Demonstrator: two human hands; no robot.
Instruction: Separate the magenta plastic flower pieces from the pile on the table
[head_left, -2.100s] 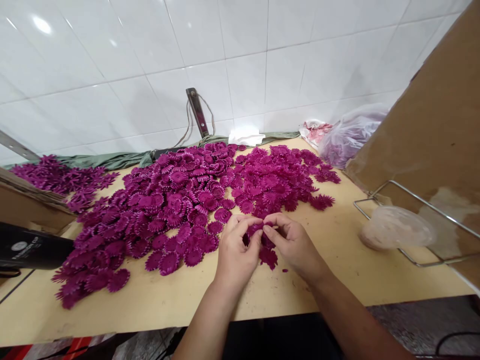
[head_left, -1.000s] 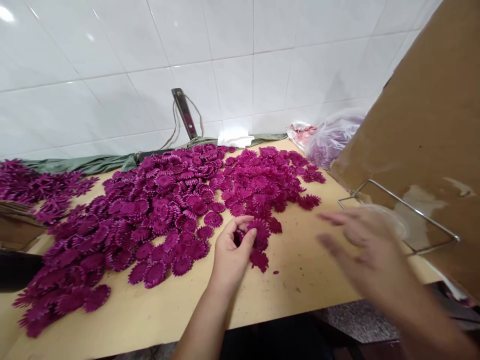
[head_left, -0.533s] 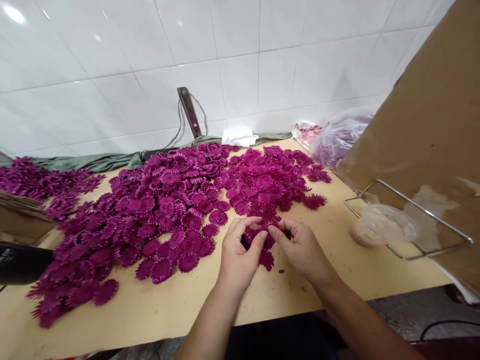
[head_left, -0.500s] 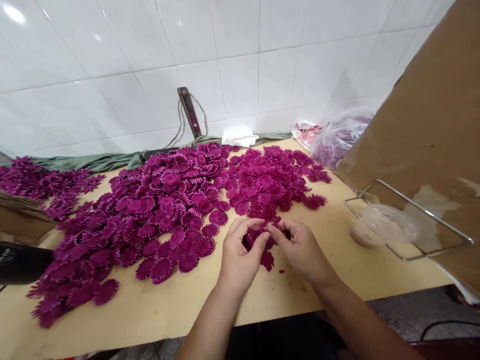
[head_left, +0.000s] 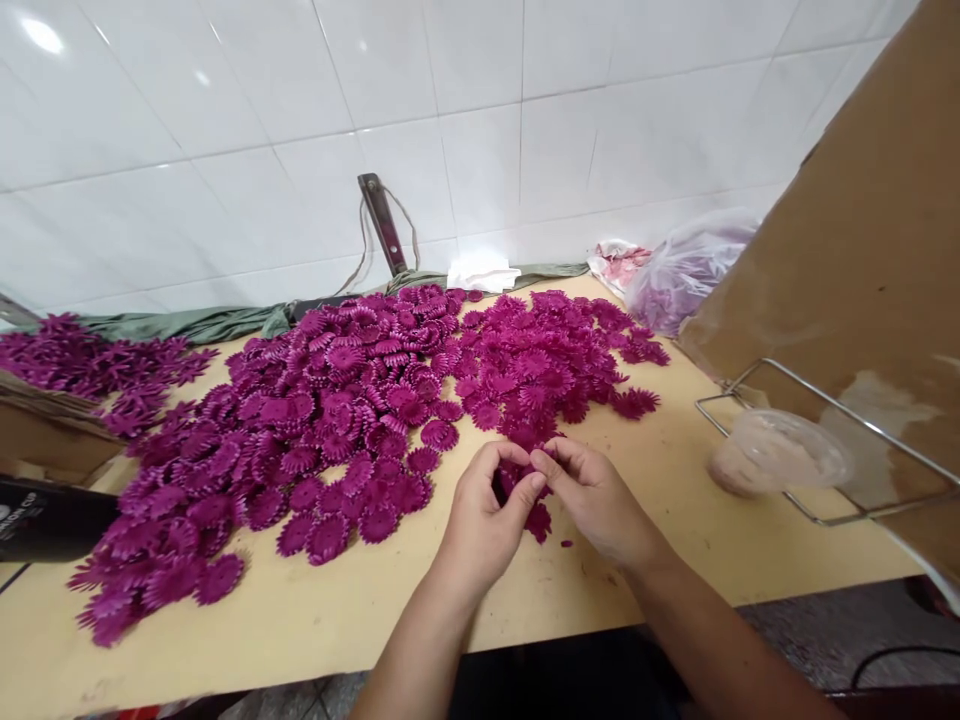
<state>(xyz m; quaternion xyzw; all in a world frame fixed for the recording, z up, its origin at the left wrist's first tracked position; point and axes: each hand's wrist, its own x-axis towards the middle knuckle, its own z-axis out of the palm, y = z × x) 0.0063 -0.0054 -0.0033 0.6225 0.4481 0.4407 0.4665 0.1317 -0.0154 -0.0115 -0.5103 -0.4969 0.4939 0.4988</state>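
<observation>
Pinching a magenta flower disc [head_left: 514, 471] together, left hand [head_left: 480, 508] and right hand [head_left: 594, 492] meet at the fingertips, a flower-disc heap [head_left: 536, 350] beyond them.

A wall [head_left: 480, 60] of glossy white tiles, ruled by thin grey joints, fills the back, with 1 large bright glare [head_left: 42, 36] at its upper left. Below it spreads a pale yellow tabletop [head_left: 360, 620], a green cloth [head_left: 187, 322] along its far edge. A brown cardboard panel [head_left: 862, 250] slants up at the right. Speckled grey floor [head_left: 817, 625] shows past the near edge.
</observation>
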